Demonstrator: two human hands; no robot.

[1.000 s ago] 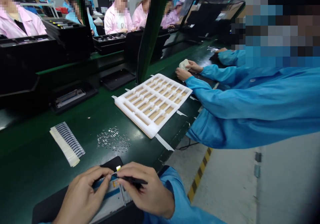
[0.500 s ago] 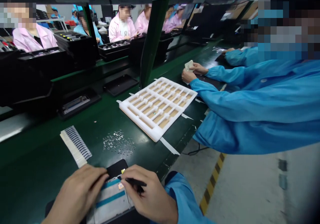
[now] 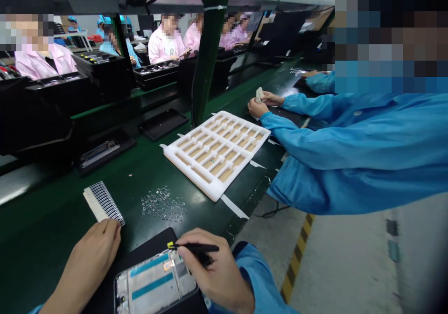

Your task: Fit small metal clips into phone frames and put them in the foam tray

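- At the near edge of the green worktop (image 3: pixel 45 202), a phone screen frame (image 3: pixel 154 283) lies flat on a black mat (image 3: pixel 147 241), its face marked by two blue strips.
- Right hand (image 3: pixel 217 269): fingers (image 3: pixel 191 245) clenched on black tweezers (image 3: pixel 198 247) with a yellow tip. The tip sits just above the frame's upper edge, near a small orange patch (image 3: pixel 168 265). Contact with the frame cannot be confirmed.
- Left hand (image 3: pixel 84 267): fingers (image 3: pixel 112 230) released and gathered loosely, holding nothing. They rest beside the frame, well clear of it, and just beside a strip of barcode labels (image 3: pixel 103 202).
- Beyond the mat: a scatter of small metal parts (image 3: pixel 163 203) on the worktop, between the labels and a white foam tray (image 3: pixel 217 155) with tan-lined slots.
- Far side of the tray: a co-worker's two hands (image 3: pixel 261 104) in blue sleeves hold a small white item (image 3: pixel 259 94).
- Across the worktop: black trays (image 3: pixel 157 73) and further workers in pink and blue coats (image 3: pixel 166 45).
- Floor: a yellow-and-black stripe (image 3: pixel 297 258).
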